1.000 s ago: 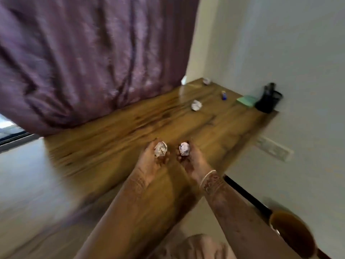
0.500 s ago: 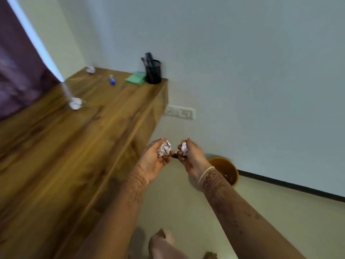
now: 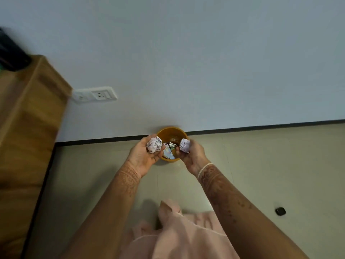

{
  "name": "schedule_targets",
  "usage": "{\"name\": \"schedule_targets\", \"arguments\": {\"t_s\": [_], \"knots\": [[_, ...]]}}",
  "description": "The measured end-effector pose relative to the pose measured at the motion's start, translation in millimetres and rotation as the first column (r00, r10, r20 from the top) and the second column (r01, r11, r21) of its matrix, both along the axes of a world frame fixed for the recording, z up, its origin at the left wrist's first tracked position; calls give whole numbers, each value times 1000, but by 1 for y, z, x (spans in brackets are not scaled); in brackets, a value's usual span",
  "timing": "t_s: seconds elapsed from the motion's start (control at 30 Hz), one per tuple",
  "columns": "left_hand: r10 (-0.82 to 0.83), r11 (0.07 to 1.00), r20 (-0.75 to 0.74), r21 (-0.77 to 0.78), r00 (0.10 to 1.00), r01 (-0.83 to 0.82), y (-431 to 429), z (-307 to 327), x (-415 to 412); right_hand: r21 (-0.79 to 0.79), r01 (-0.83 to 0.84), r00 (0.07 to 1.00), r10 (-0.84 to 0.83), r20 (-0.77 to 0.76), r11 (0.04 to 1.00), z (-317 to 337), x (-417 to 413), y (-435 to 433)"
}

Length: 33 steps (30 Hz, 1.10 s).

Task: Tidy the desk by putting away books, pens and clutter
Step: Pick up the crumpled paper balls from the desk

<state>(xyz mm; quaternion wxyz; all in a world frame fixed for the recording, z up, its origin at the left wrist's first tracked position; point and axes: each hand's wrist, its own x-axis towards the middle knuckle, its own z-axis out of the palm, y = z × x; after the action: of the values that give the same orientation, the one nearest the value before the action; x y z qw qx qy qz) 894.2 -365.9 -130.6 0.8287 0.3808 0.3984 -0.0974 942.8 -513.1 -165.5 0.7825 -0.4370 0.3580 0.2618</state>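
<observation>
My left hand (image 3: 142, 157) holds a crumpled white paper ball (image 3: 154, 145) in its curled fingers. My right hand (image 3: 192, 156) grips a second, smaller paper ball (image 3: 184, 145). Both hands hover side by side just above an orange waste bin (image 3: 169, 131) that stands on the floor against the wall. Scraps of paper and wrappers (image 3: 169, 150) lie inside the bin. The hands cover the bin's left and right rim.
The wooden desk's end panel (image 3: 28, 128) fills the left side, with a black pen holder (image 3: 11, 55) on its top corner. A white wall socket (image 3: 95, 94) sits beside it. A small black object (image 3: 280, 211) lies on the floor at the right.
The view swung from the desk top to the wall and floor. Both hands carried their paper balls away from the desk and now hold them over the bin.
</observation>
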Motion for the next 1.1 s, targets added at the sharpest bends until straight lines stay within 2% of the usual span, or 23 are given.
{"name": "schedule_targets", "arguments": {"t_s": [0.13, 0.23, 0.37, 0.57, 0.73, 0.9, 1.0, 1.1], "knots": [[18, 1000, -85, -1, 996, -18, -4, -48, 39, -6, -8, 999, 7, -37, 1000, -46, 21, -13], [37, 999, -158, 36, 987, -31, -1, -111, 71, -7, -17, 995, 16, -95, 1000, -102, 42, -8], [47, 995, -270, 94, 962, -22, 0, -213, 110, 27, 83, 977, -76, -200, 996, -191, 75, 8], [-40, 984, -368, 147, 929, 100, -7, -369, 170, -4, 258, 907, -243, -344, 966, -345, 135, 42], [-66, 982, -396, 136, 916, 130, -9, -451, 200, 27, 294, 888, -263, -377, 955, -415, 157, 56], [-36, 992, -403, 94, 915, 80, -2, -471, 199, -25, 303, 866, -286, -410, 953, -419, 158, 59], [-38, 998, -365, 29, 930, 52, 5, -449, 196, -42, 268, 878, -262, -400, 962, -402, 155, 61], [-66, 996, -326, 33, 943, 81, 14, -407, 191, -60, 242, 893, -247, -377, 968, -369, 152, 66]]}}
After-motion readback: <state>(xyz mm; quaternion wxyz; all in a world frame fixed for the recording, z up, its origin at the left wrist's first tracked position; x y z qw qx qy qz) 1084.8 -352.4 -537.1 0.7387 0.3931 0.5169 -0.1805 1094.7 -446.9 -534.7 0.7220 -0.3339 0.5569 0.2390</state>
